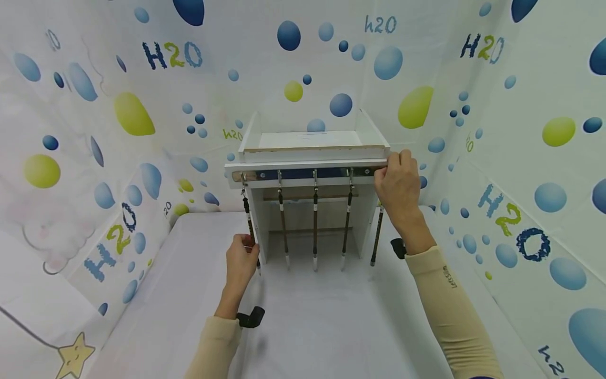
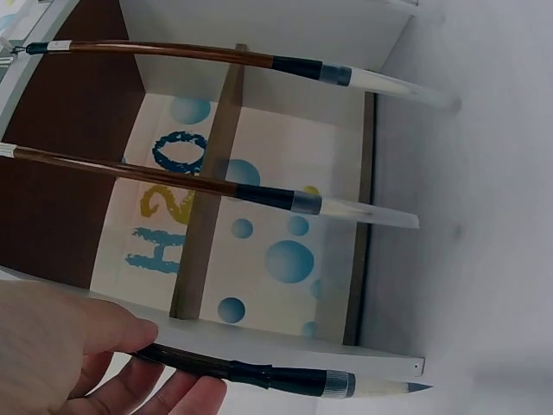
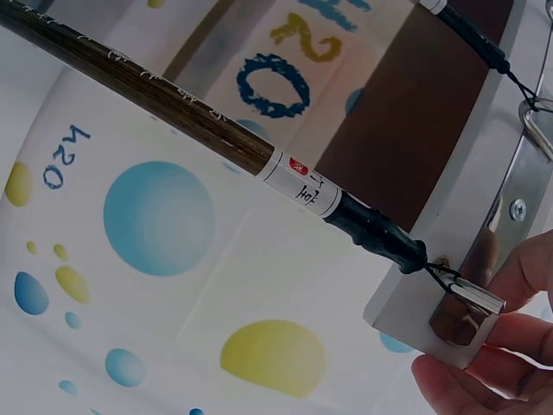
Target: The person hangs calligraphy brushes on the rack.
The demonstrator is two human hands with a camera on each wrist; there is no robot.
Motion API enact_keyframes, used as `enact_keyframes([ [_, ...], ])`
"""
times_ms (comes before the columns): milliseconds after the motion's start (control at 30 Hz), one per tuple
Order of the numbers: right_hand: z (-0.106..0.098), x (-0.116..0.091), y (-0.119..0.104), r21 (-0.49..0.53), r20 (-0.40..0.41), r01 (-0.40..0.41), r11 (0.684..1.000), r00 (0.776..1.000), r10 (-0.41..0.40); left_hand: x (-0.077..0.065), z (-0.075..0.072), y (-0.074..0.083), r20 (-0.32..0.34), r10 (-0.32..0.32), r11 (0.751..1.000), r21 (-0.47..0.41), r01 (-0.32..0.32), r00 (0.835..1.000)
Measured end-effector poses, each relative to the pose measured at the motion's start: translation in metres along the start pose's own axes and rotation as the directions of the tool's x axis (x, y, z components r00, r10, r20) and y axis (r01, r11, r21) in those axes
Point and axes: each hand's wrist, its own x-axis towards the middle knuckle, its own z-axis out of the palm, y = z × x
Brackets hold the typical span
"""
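Note:
Several calligraphy brushes (image 1: pixel 315 226) hang by loops from the metal hook rail (image 1: pixel 298 173) along the front of a white wooden brush rack (image 1: pixel 312 152). My left hand (image 1: pixel 241 263) pinches the leftmost brush (image 2: pixel 285 378) by its dark handle, its pale tip with a dark point beyond the fingers. At the rail's right end, my right hand (image 1: pixel 400 184) grips the end of the rail board, fingertips (image 3: pixel 441 385) under its corner. Beside those fingers, the rightmost brush (image 3: pixel 302 186) hangs by its black cord from the end hook (image 3: pixel 475 298).
An open tray (image 1: pixel 307 141) forms the rack's top. Below the rail, the rack's side panels (image 1: pixel 257 226) and crossbars stand behind the brushes. White cloth (image 1: pixel 303 326) covers the surface, with patterned sheets (image 1: pixel 341 63) at the back and sides.

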Motion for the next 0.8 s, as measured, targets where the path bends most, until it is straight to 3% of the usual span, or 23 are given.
enact_keyframes([
  [800,0.0049,-0.0015,0.0024,-0.017,-0.036,0.011,1.000,0.999,-0.012,0.0059,0.0033,0.0013,-0.004,0.007,1.000,0.019,-0.007,1.000],
])
